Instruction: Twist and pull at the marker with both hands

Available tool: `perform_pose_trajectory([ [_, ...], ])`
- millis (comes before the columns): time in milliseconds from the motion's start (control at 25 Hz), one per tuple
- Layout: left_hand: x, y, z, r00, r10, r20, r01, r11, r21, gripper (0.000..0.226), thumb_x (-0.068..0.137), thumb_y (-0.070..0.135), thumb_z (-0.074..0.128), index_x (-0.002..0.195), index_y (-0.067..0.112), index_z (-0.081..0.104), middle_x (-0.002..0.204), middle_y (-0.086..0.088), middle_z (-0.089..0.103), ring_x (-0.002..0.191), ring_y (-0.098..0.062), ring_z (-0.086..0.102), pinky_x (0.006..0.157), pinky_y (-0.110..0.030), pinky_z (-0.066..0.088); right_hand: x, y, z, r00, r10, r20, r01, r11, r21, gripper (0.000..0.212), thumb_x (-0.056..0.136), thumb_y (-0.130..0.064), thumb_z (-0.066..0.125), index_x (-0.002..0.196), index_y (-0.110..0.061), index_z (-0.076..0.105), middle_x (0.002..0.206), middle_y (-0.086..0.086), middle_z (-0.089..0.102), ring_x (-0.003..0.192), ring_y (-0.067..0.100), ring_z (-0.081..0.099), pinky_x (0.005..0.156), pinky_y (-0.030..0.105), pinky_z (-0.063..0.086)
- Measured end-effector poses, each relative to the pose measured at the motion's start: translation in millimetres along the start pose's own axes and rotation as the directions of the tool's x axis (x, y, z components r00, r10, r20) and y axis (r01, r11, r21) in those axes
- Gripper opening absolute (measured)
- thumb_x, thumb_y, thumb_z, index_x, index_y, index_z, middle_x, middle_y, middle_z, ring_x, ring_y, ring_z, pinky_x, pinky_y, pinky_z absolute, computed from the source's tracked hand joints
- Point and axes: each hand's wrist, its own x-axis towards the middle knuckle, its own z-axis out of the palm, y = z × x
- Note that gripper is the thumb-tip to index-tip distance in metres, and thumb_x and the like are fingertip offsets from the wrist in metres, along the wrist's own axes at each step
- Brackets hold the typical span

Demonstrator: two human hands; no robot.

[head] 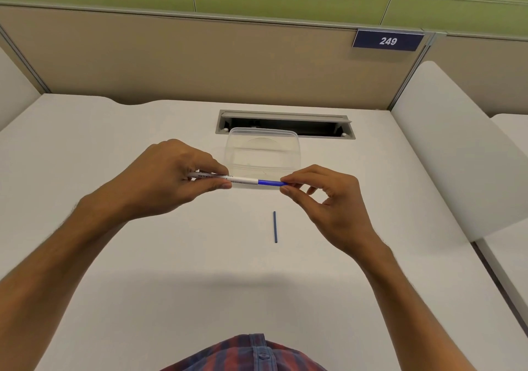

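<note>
Two hands pinch one pen (243,180): left (171,176) on its barrel, right (320,196) seemingly on its blue cap.

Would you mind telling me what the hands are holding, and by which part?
Both hold one pen: the left hand grips its white barrel, and the right hand pinches its blue end.

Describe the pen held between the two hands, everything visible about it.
The pen is a slim white plastic barrel with small dark print along it and a blue section at its right end. It lies roughly level, held in the air above the white desk, in front of a clear plastic container. The left hand grips the white barrel; the right hand pinches the blue end between thumb and forefinger. Its tips are hidden by fingers.
</note>
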Motion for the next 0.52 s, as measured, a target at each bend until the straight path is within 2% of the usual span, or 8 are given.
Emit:
perform_pose_trajectory([
  [80, -2, -4, 0, 1.000, -0.011, -0.021, 0.012, 1.000, 0.020, 0.042, 0.082, 0.065, 0.047, 0.092, 0.035, 0.074, 0.065, 0.028, 0.059, 0.061, -0.009, 0.054, 0.052, -0.032, 0.042, -1, 2, 0, 0.999, 0.051, -0.018, -0.050, 0.998, 0.041, 0.011, 0.085, -0.017, 0.076, 0.096, -0.015, 0.077, 0.088, -0.008, 0.074, 0.080, 0.009, 0.067, 0.066, 0.024, 0.053],
  [200, -6, -12, 8, 0.996, -0.064, -0.060, 0.064, 0.998, -0.007, 0.042, 0.082, 0.064, 0.048, 0.093, 0.034, 0.075, 0.062, 0.032, 0.057, 0.066, -0.002, 0.056, 0.052, -0.026, 0.037, -8, 8, 9, 0.974, 0.218, -0.060, -0.205, 0.964, 0.171, 0.006, 0.082, -0.017, 0.078, 0.089, -0.017, 0.078, 0.082, -0.011, 0.075, 0.076, 0.010, 0.068, 0.063, 0.023, 0.050],
  [320, -12, -20, 23, 0.990, -0.135, -0.044, 0.132, 0.990, -0.059, 0.044, 0.079, 0.067, 0.049, 0.092, 0.035, 0.076, 0.070, 0.042, 0.058, 0.069, 0.005, 0.057, 0.054, -0.024, 0.036, -19, 20, 35, 0.933, 0.349, -0.087, -0.323, 0.920, 0.224, 0.002, 0.080, -0.017, 0.080, 0.081, -0.017, 0.078, 0.077, -0.009, 0.075, 0.070, 0.008, 0.068, 0.059, 0.025, 0.047],
  [440, -18, -28, 38, 0.985, -0.170, -0.028, 0.167, 0.982, -0.083, 0.046, 0.078, 0.068, 0.048, 0.091, 0.034, 0.076, 0.065, 0.035, 0.060, 0.071, 0.004, 0.058, 0.054, -0.026, 0.038, -34, 39, 73, 0.889, 0.448, -0.098, -0.419, 0.879, 0.227, 0.004, 0.079, -0.020, 0.080, 0.077, -0.017, 0.077, 0.074, -0.009, 0.074, 0.067, 0.007, 0.068, 0.055, 0.019, 0.043],
  [520, -21, -31, 46, 0.981, -0.193, -0.023, 0.190, 0.977, -0.098, 0.047, 0.077, 0.068, 0.048, 0.090, 0.033, 0.076, 0.070, 0.032, 0.062, 0.073, 0.005, 0.058, 0.055, -0.025, 0.038, -48, 52, 100, 0.846, 0.528, -0.078, -0.504, 0.838, 0.210, 0.007, 0.079, -0.025, 0.079, 0.077, -0.018, 0.077, 0.073, -0.010, 0.074, 0.067, 0.007, 0.067, 0.062, 0.022, 0.050],
])
